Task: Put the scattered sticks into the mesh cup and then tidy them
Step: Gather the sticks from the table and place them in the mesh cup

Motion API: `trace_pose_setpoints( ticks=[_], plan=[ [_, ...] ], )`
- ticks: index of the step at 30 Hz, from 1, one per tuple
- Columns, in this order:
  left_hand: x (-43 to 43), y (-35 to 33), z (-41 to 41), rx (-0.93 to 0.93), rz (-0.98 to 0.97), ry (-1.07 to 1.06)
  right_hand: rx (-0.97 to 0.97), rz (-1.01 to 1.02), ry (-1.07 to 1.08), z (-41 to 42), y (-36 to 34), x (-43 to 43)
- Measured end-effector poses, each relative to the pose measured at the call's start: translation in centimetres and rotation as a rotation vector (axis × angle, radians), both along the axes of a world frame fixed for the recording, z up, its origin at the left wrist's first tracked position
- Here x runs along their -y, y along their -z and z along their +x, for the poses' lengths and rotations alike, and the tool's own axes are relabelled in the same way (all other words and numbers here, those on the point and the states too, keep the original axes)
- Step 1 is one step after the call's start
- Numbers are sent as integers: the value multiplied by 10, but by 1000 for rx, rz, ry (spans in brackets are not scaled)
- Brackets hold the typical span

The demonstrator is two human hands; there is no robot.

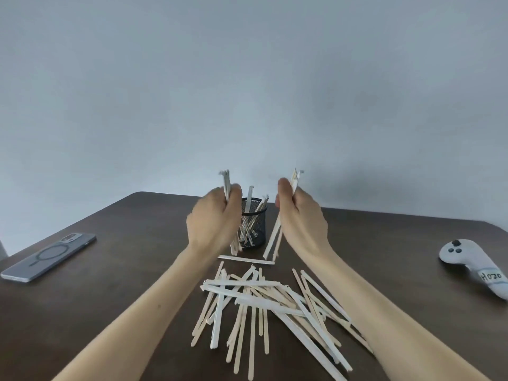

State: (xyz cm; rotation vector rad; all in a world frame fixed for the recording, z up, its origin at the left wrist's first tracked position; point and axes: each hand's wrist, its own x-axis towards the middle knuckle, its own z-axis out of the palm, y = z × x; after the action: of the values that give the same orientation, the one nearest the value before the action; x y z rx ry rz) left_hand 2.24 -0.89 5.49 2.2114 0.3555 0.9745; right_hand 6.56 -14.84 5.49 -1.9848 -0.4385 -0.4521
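Wooden sticks (264, 303): most lay heaped on the worktop (123, 270).
Mesh cup (254, 224): beyond heap, a few sticks inside.
Left grip (214, 221): I clutched a bundle upright, ready for dropping in.
Right grip (301, 218): clutched likewise, beside cup.

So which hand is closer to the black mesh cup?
Left. The left hand overlaps the black mesh cup's left side; the right hand sits apart, to its right.

you've got a dark brown wooden table (123, 284) with a smooth, faintly sheeny top. the pale flat sticks (258, 312) look like bare matt wood, some wrapped in white paper. the black cup (254, 229) is fine metal mesh.
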Motion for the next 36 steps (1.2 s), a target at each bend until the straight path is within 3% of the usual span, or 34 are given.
trace_pose_setpoints(
  ticks=[4,8,19,32,34,36],
  plan=[
    [-17,-32,30,50,-131,144,-11,85,-6,33,-30,-17],
    [-30,-41,64,75,-143,153,-17,82,11,69,-39,-35],
    [-51,0,118,-151,2,52,-32,-330,92,113,-1,-56],
    [-42,-5,29,56,-22,-53,-28,-166,75,38,14,5],
    [-37,5,1,-31,6,23,-57,-273,33,17,28,17],
    [-29,23,-23,-228,183,80,-91,-426,6,-2,42,26]
  ],
)
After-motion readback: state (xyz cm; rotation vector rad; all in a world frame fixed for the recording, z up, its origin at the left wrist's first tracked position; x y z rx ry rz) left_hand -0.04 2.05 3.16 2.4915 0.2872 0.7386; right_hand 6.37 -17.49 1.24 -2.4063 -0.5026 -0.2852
